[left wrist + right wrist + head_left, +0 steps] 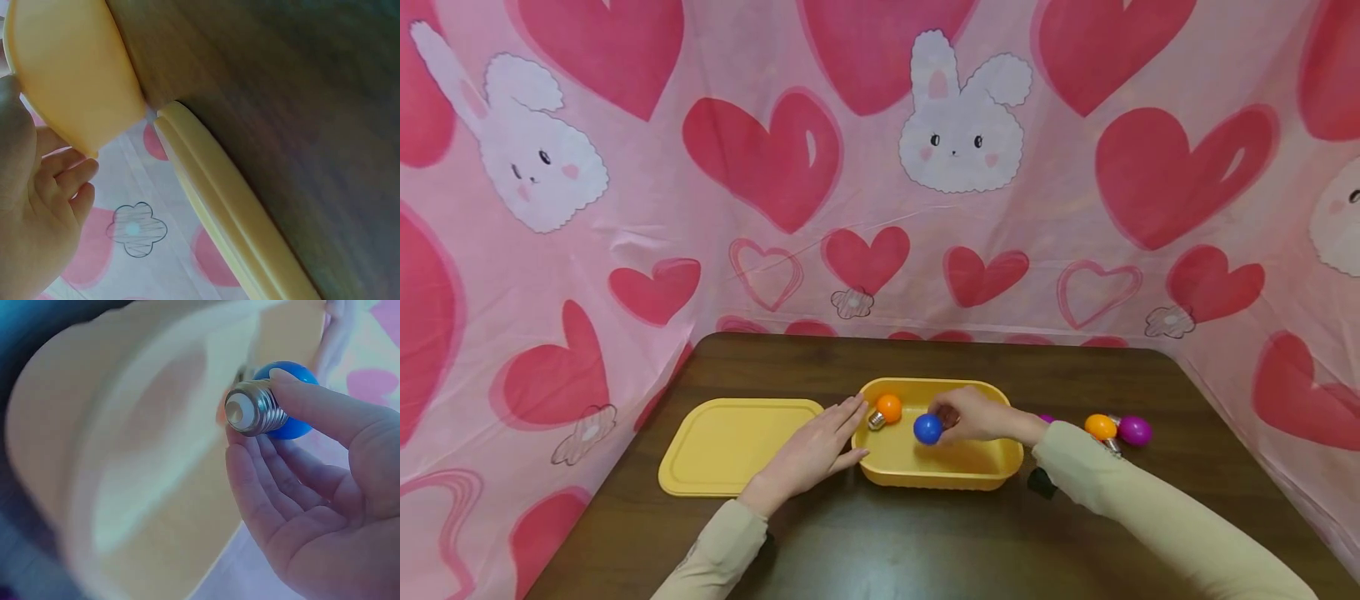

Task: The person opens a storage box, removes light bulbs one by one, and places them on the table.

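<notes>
A blue light bulb (928,429) with a silver screw base (256,409) is pinched between the thumb and fingers of my right hand (973,414). That hand is over the yellow plastic box (925,481). Inside the box, toward its left end, lies an orange light bulb (889,408). My left hand (811,450) rests its fairly straight fingers on the box's left rim; in the left wrist view the fingertips (84,172) lie right along that rim.
A yellow lid (737,442) lies flat on the dark wooden table (887,550), left of the box. To the right are another orange bulb (1101,427) and a purple bulb (1135,431), with more purple (1047,418) partly hidden by my right sleeve. A heart-patterned cloth (865,200) hangs behind.
</notes>
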Demonstrator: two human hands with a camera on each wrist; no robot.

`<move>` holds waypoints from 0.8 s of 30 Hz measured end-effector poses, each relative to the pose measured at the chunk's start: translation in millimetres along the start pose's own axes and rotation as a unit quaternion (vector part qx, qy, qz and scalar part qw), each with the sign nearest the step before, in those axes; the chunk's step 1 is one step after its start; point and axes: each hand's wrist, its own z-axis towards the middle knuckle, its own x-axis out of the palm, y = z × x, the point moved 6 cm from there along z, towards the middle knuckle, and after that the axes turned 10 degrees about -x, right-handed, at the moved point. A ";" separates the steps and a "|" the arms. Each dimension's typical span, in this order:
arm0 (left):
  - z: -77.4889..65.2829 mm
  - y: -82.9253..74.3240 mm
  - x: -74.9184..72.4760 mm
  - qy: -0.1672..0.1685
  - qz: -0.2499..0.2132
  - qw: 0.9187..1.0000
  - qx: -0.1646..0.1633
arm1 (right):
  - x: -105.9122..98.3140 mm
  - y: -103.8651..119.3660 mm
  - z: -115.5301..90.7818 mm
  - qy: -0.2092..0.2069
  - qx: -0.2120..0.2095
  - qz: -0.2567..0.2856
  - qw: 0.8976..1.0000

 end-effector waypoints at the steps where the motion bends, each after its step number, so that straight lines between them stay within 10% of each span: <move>1: 0.1 0.1 0.1 -0.004 0.001 1.000 0.003 | -3.6 -2.5 -3.9 -0.005 0.007 0.002 1.000; 24: 0.2 0.7 0.9 0.002 0.003 1.000 -0.001 | -74.3 -50.2 -102.6 -0.094 0.110 -0.017 0.989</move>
